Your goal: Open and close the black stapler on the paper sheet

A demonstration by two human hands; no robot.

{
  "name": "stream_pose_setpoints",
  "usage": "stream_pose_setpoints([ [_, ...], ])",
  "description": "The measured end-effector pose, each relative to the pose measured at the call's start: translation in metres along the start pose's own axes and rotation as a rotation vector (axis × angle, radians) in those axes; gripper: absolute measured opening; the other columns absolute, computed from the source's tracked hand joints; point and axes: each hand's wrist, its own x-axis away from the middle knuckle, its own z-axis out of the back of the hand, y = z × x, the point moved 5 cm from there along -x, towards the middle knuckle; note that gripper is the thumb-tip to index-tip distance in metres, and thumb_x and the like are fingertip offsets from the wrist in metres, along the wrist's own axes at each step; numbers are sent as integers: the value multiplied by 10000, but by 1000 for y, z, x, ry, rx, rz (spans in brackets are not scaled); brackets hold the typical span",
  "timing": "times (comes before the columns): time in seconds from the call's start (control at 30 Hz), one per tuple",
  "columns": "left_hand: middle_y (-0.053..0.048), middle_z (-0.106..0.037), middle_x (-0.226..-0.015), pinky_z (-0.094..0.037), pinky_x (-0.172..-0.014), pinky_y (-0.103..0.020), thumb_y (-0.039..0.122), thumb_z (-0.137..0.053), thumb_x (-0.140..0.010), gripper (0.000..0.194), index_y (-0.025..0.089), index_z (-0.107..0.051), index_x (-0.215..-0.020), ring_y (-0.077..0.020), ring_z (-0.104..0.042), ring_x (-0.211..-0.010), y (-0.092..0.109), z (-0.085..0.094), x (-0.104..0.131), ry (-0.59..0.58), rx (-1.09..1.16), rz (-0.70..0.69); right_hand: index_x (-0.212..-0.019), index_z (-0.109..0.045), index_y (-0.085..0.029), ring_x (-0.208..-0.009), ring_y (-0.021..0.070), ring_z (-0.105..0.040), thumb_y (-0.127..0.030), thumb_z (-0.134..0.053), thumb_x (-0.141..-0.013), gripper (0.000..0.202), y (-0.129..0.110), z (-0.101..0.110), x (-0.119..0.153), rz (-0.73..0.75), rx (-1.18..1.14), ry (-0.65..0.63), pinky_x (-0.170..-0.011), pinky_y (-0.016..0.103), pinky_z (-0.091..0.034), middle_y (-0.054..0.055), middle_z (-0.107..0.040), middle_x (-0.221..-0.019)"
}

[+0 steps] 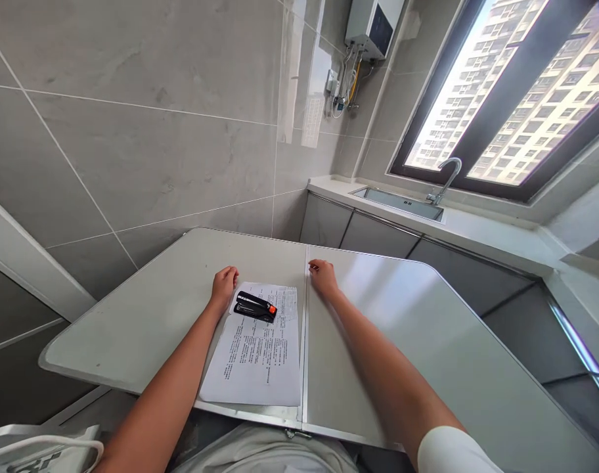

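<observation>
Printed sheets of paper (253,368) lie on the folding table (373,315) in front of me. On their upper part rests a black stapler (255,307) with an orange-red piece at its right end. My left hand (224,282) is on the table by the paper's upper left corner, its fingers curled closed with nothing seen in them. Past the upper right corner of the paper, my right hand (323,276) rests beside the table's centre seam, fingers also curled in and no object visible. Neither hand touches the stapler.
A grey tiled wall (156,144) stands behind the table. Back right are a counter with a sink (400,202), a tap (444,180) and a window (501,98). A wall-mounted water heater (373,29) hangs above. A white object with a cable (43,450) is at lower left.
</observation>
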Motion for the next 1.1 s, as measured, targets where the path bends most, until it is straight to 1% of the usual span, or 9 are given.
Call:
stream_pose_setpoints([
  [0.13, 12, -478, -632, -356, -505, -217, 363, -624, -809, 232, 192, -571, -662, -107, -432, -562, -1, 2, -1, 5, -17, 6, -1263, -694, -184, -1150, 214, -578, -150, -540, -959, 343, -69, -48, -27, 62, -38, -37, -952, 313, -447, 92, -741, -1116],
  [0.23, 17, -471, -617, -359, -508, -226, 383, -617, -803, 239, 195, -567, -664, -110, -433, -554, -2, 2, -1, -3, -29, 6, -1267, -685, -185, -1131, 218, -579, -162, -544, -970, 330, -101, -70, -42, 89, -45, -79, -910, 306, -444, 99, -732, -1135],
  [0.37, 14, -479, -615, -358, -513, -231, 376, -613, -798, 230, 197, -569, -662, -115, -440, -561, -1, 1, -1, -9, -40, 2, -1171, -724, -209, -1105, 212, -592, -164, -628, -926, 268, -112, -81, -45, 127, -27, -165, -888, 282, -433, 71, -745, -1118],
  [0.5, 15, -465, -607, -351, -513, -229, 363, -615, -801, 229, 196, -567, -653, -114, -431, -560, -1, 1, 0, -11, -39, -3, -1268, -682, -234, -1105, 184, -598, -269, -619, -958, 318, -96, -65, -39, 114, 18, -151, -895, 258, -426, 47, -722, -1226],
  [0.6, 15, -471, -605, -347, -506, -231, 365, -613, -802, 229, 199, -563, -652, -115, -432, -555, -1, 0, 1, -13, -30, -1, -1205, -706, -197, -1078, 196, -609, -264, -472, -1008, 312, -59, -32, -30, 27, 103, -101, -884, 273, -424, 85, -721, -1208],
  [0.7, 18, -473, -604, -333, -497, -231, 366, -617, -803, 234, 199, -561, -648, -110, -427, -547, -2, -1, 1, -15, -22, 3, -992, -756, -144, -984, 247, -636, -214, -492, -937, 279, 1, 10, -8, -108, 224, -98, -797, 299, -428, 138, -747, -974],
  [0.93, 22, -452, -587, -314, -495, -232, 329, -617, -813, 231, 195, -560, -635, -107, -408, -537, 1, -2, 4, -23, -37, 7, -873, -737, -170, -833, 255, -661, -282, -492, -919, 273, 148, 121, 90, -328, 444, -65, -666, 306, -388, 154, -741, -909],
  [1.03, 23, -456, -586, -319, -502, -231, 341, -610, -825, 240, 196, -560, -639, -109, -408, -540, 3, -3, 5, -33, -56, 3, -841, -722, -205, -806, 278, -667, -369, -490, -924, 296, 213, 152, 130, -424, 542, -7, -623, 326, -375, 151, -744, -909],
  [1.1, 24, -458, -587, -324, -505, -229, 352, -607, -827, 247, 197, -558, -640, -110, -408, -540, 4, -3, 6, -38, -69, -3, -822, -719, -221, -811, 292, -670, -410, -485, -920, 317, 247, 165, 148, -481, 531, 100, -641, 344, -395, 145, -749, -900],
])
